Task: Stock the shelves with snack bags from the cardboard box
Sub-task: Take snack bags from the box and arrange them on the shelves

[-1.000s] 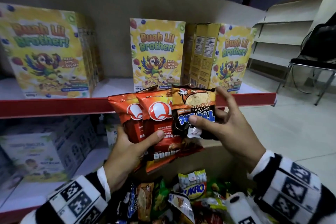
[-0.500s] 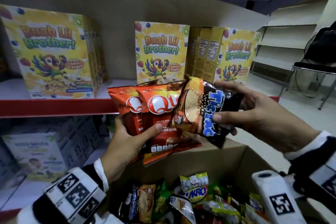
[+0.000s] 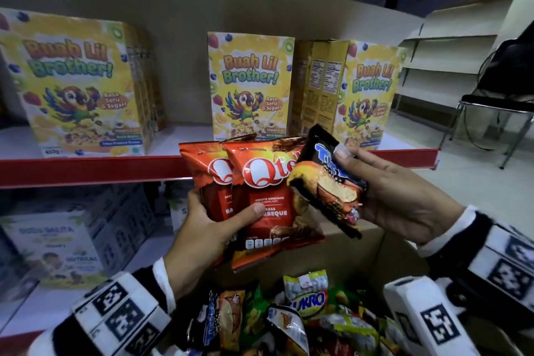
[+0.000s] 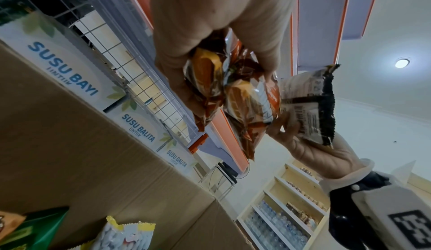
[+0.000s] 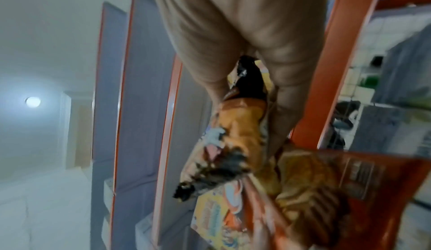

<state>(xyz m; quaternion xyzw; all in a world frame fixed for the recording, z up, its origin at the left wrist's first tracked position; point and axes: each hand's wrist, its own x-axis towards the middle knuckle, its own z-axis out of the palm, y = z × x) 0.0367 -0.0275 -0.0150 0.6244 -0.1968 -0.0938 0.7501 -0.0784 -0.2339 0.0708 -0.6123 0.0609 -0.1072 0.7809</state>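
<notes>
Your left hand [image 3: 199, 228] is gripping two orange snack bags [image 3: 260, 196] upright, while your right hand [image 3: 398, 196] is pinching a tilted black snack bag [image 3: 326, 182] just beside them.

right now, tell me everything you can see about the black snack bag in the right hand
The black snack bag is a small glossy foil-like pack with blue lettering near its top and an orange picture lower down, its ends crimped and jagged. From the left wrist view its back is pale with fine print. It is tilted, top toward the shelf, held above the cardboard box. The right hand pinches it, thumb across the lettering, fingers behind. Its lower left edge overlaps the nearer orange bag in the left hand; contact is unclear.
</notes>
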